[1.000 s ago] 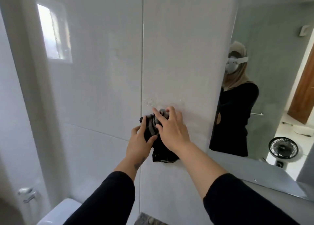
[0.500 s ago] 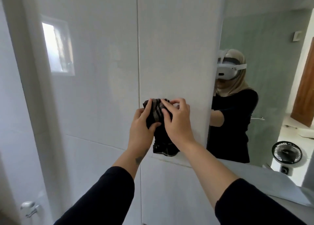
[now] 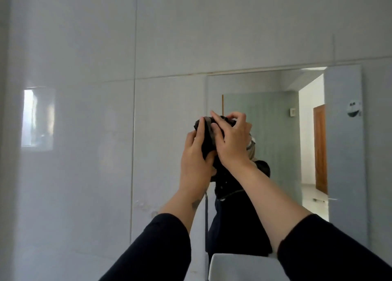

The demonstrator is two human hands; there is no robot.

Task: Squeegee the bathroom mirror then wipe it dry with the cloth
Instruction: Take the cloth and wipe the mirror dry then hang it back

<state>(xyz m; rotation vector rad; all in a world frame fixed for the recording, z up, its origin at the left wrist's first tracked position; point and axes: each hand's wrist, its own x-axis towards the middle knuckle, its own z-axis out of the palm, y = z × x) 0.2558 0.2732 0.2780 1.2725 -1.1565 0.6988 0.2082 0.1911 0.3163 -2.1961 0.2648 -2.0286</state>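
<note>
While raised, both hands (image 3: 214, 147) clutching dark cloth (image 3: 209, 136), mirror (image 3: 275, 132)

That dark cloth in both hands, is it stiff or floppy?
Probably floppy: the cloth bunches between the left hand and right hand. Likely light, since its lower part hangs in loose folds.

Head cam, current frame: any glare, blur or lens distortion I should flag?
Head view: soft, even daylight, no hard shadows; a bright window glare patch sits on the glossy wall tiles; wide-angle bending shows in the tile seams and the mirror edges; the left hand, right hand and cloth look slightly soft, as does the whole frame; the reflected doorway is near blown out.
</note>
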